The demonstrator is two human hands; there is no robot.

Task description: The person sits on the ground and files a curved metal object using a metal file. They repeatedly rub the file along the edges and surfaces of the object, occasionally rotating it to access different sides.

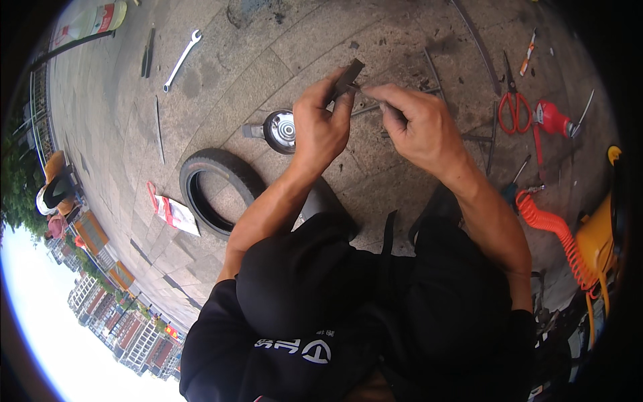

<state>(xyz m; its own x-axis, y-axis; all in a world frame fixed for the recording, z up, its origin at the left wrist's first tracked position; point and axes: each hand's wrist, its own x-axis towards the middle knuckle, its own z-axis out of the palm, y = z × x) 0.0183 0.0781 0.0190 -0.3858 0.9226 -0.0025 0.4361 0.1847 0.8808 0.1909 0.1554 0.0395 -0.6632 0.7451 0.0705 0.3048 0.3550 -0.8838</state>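
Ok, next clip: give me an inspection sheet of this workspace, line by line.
Surface: grey paved ground, dusty, stained.
Job's things: small dark flat piece pinched in left hand; right hand holds its other end with a thin bit I cannot identify.
Clutter: black tyre, round metal hub, spanner, red-handled scissors, red tool, bottle, red-and-white packet.
Grippers: both hands closed in a pinch.
Cables: orange coiled hose to yellow machine.
Surroundings: outdoors; buildings, trees at lower left.

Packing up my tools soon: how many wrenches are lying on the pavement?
1: a silver wrench lies on the pavement at upper left, beyond the tyre. Others may be hidden.
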